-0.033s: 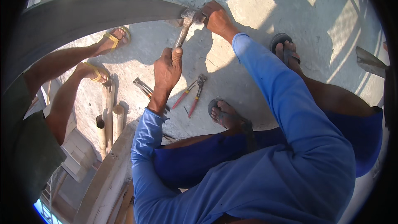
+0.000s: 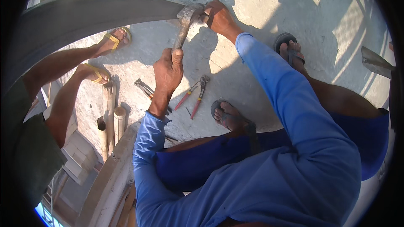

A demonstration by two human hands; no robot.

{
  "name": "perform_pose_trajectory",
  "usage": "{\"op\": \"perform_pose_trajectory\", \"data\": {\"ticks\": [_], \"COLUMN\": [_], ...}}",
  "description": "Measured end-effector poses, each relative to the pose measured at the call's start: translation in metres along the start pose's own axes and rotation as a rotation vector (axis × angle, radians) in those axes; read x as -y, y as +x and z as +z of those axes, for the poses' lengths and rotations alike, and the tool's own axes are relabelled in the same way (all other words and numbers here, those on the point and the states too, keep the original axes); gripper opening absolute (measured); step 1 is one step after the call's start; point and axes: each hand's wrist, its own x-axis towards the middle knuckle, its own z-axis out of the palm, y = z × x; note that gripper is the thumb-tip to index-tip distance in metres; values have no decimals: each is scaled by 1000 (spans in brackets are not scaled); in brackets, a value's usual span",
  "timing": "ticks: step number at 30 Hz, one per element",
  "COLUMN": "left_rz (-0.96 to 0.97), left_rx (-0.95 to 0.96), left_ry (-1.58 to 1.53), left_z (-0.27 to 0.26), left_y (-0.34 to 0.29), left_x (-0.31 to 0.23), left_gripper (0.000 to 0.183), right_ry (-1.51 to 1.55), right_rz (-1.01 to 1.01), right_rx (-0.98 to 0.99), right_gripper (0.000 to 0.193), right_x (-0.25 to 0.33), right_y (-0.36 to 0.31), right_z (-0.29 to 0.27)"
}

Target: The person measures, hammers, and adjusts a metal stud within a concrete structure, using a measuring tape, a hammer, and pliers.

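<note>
The bare left hand (image 2: pixel 168 70) wraps round the worn, dull-brown handle of a grey metal-headed hammer (image 2: pixel 184 29), whose head sits beyond it beside the curled bare right hand (image 2: pixel 220 19), its exact pinch impossible to tell, with a long grey metal beam (image 2: pixel 105 13) left of that right hand.

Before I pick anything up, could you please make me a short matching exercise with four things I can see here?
Column one
1. Hammer
2. Red-handled pliers
3. Beam
4. Yellow sandals

Column two
A. On another person's feet
B. Grey, running in from the left side of the view
C. Lying on the floor
D. Gripped by the handle in the left hand

Right pairs: 1-D, 2-C, 3-B, 4-A.
</note>
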Motion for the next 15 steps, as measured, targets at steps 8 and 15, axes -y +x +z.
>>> {"op": "perform_pose_trajectory", "data": {"ticks": [8, 15], "left_rz": [-5, -45], "left_rx": [51, 50], "left_ry": [182, 225], "left_z": [8, 10], "left_y": [4, 10], "left_x": [9, 7], "left_gripper": [61, 62], "right_ry": [23, -56], "right_rz": [24, -30], "right_rx": [-21, -13], "right_gripper": [14, 14], "right_x": [1, 3], "right_y": [1, 7], "right_z": [-3, -6]}}
